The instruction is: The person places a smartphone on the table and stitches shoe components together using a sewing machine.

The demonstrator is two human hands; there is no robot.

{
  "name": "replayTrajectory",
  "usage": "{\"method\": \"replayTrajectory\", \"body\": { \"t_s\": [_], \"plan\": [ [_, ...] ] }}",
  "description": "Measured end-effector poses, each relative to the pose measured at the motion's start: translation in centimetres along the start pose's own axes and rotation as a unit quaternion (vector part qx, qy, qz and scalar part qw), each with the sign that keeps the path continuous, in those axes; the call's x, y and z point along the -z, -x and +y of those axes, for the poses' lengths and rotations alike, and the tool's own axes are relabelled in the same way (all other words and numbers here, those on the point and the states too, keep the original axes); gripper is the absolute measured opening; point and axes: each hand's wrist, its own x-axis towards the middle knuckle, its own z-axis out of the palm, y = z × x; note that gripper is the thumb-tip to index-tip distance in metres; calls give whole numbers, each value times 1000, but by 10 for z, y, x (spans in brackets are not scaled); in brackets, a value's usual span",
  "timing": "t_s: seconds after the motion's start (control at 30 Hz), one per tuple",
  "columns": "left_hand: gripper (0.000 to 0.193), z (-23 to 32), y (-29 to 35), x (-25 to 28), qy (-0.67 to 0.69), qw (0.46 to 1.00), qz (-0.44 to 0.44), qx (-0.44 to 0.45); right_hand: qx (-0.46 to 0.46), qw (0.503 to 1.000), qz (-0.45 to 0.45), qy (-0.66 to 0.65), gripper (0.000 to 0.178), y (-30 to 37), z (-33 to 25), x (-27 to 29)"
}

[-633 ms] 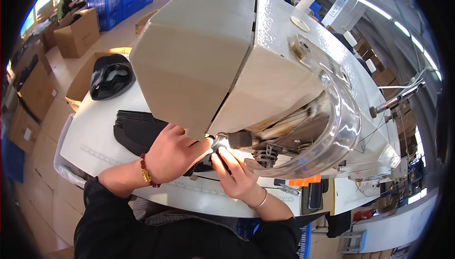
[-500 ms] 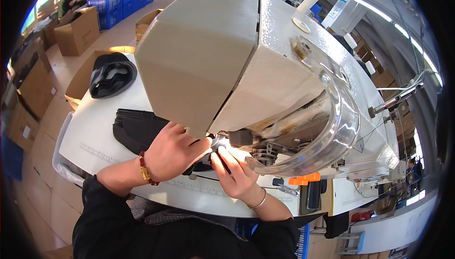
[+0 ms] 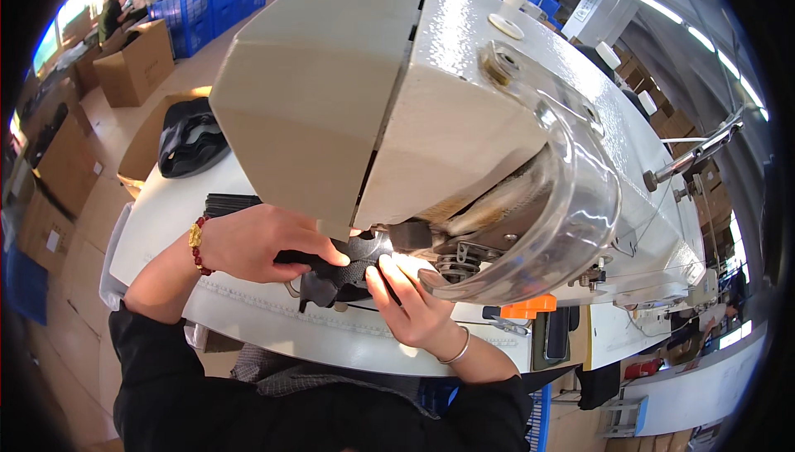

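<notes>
Under the head of a large cream sewing machine (image 3: 323,96) lies a black fabric piece (image 3: 331,282), partly textured like mesh. My left hand (image 3: 257,245), wearing a beaded bracelet, has its thumb and index finger on the fabric's left part; its other fingers are hidden beneath the hand. My right hand (image 3: 414,307) holds the fabric's right side with bent fingertips, close to the lit sewing area. The machine head hides the needle. Behind my left hand sits a stack of black fabric pieces (image 3: 228,204), mostly covered.
A clear curved guard (image 3: 580,237) juts from the machine to the right of my hands. A black moulded item (image 3: 192,137) rests at the table's far left. An orange object (image 3: 530,307) and a phone (image 3: 556,336) lie at right. Cardboard boxes (image 3: 135,63) stand on the floor.
My left hand has drawn left, away from the sewing area, uncovering more of the black fabric. The right hand stays nearly in place. The whole view has shifted slightly.
</notes>
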Motion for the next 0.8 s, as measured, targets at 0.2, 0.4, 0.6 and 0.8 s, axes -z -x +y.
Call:
{"method": "replayTrajectory", "body": {
  "t_s": [0.2, 0.4, 0.6, 0.8],
  "plan": [
    [41, 8, -2, -3, 38, 999, 2, 37, -10, 987, -65, -149, 34, 10, 21, -5],
    [48, 21, 0, -14, -33, 997, 6, 62, -72, 977, -96, -179, 39, 31, 20, -11],
    [54, 36, -1, -54, -196, 975, 86, 67, -226, 908, -110, -335, 31, 20, 3, 9],
    [55, 45, -17, -93, -366, 909, 173, 102, -538, 600, -219, -550, 27, 6, -11, 5]
  ]
}}
